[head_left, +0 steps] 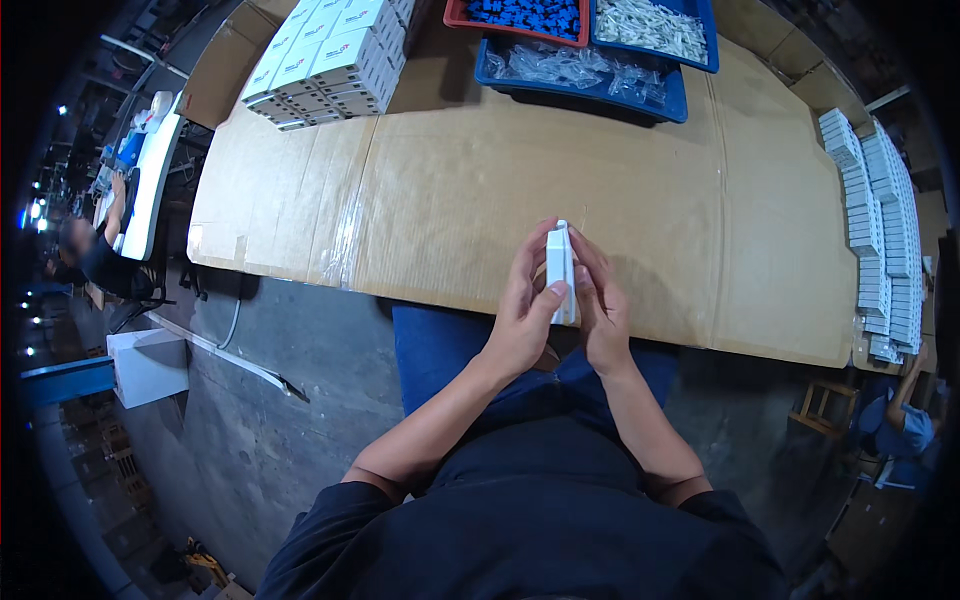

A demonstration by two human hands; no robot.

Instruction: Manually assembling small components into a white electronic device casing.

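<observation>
Between my two hands, close to the table's front edge, a white rectangular plastic piece (556, 262) stands on its narrow side. My left hand (525, 300) grips it from the left, its thumb pressed on the near part. From the right, my right hand (602, 305) wraps round the same piece, fingers along its side. The piece looks like a small housing; its exact kind I cannot make out. Its lower end and underside are partly hidden by my palms. Both hands are just above the cardboard-covered table (460, 200).
Stacked white boxes (335, 60) stand far left. At the back are a red tray (455, 22) of blue parts, a blue tray (712, 45) of small whitish pieces and another blue tray (600, 108) of clear plastic parts. White stacked units (880, 230) line the right edge. Other people sit far left and right.
</observation>
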